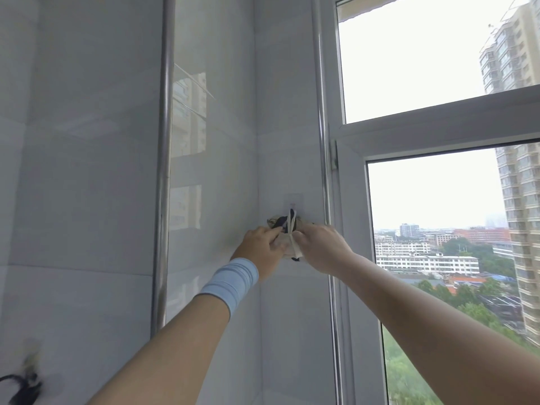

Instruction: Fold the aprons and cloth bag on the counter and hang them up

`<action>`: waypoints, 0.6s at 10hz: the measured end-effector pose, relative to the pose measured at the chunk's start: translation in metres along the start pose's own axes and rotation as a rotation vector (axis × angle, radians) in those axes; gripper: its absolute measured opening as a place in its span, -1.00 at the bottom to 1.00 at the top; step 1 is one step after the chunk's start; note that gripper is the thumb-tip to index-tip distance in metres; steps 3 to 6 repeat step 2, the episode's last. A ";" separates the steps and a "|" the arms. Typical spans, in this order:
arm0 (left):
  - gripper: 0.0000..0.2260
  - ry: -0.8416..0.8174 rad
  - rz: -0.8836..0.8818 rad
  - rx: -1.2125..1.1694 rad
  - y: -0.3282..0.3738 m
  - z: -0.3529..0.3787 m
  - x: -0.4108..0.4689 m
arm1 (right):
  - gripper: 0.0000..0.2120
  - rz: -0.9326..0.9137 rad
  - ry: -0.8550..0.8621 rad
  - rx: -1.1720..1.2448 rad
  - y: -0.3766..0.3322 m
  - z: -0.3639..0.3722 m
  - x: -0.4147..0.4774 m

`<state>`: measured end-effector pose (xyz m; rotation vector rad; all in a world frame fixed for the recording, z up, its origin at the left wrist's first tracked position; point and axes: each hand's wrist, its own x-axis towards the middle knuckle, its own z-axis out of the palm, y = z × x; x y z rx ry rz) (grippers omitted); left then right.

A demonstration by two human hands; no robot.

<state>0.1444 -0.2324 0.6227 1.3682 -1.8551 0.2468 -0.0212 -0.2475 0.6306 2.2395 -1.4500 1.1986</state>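
- The left hand (261, 244) has its fingers curled onto the near side of a small folded bundle (281, 243), pinching it against the wall.
- The right hand (318, 247) meets it from the other side, thumb and fingers closed on the same bundle just below its pale strap (291, 222).
- The bundle is beige cloth with black showing at top and bottom. I cannot tell whether it is the cloth bag or an apron.
- The strap runs up to a clear stick-on hook (292, 203) on the tiled wall (87, 171) beside the window (409, 68) and seems looped over it.
- Judgement: this piece is folded and almost hung, with only letting go left.
- At lower left something dark (26, 387) hangs blurred from another hook, possibly a finished piece.
- The bench is out of view, so what remains there cannot be told.
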 end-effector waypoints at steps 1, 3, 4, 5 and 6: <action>-0.50 0.000 -0.003 -0.006 0.004 -0.004 -0.007 | -0.65 -0.004 -0.026 -0.023 -0.003 -0.001 -0.001; -0.52 0.113 0.062 -0.097 0.012 -0.013 -0.012 | -0.36 -0.009 0.020 -0.017 -0.006 -0.008 0.001; -0.52 0.113 0.062 -0.097 0.012 -0.013 -0.012 | -0.36 -0.009 0.020 -0.017 -0.006 -0.008 0.001; -0.52 0.113 0.062 -0.097 0.012 -0.013 -0.012 | -0.36 -0.009 0.020 -0.017 -0.006 -0.008 0.001; -0.52 0.113 0.062 -0.097 0.012 -0.013 -0.012 | -0.36 -0.009 0.020 -0.017 -0.006 -0.008 0.001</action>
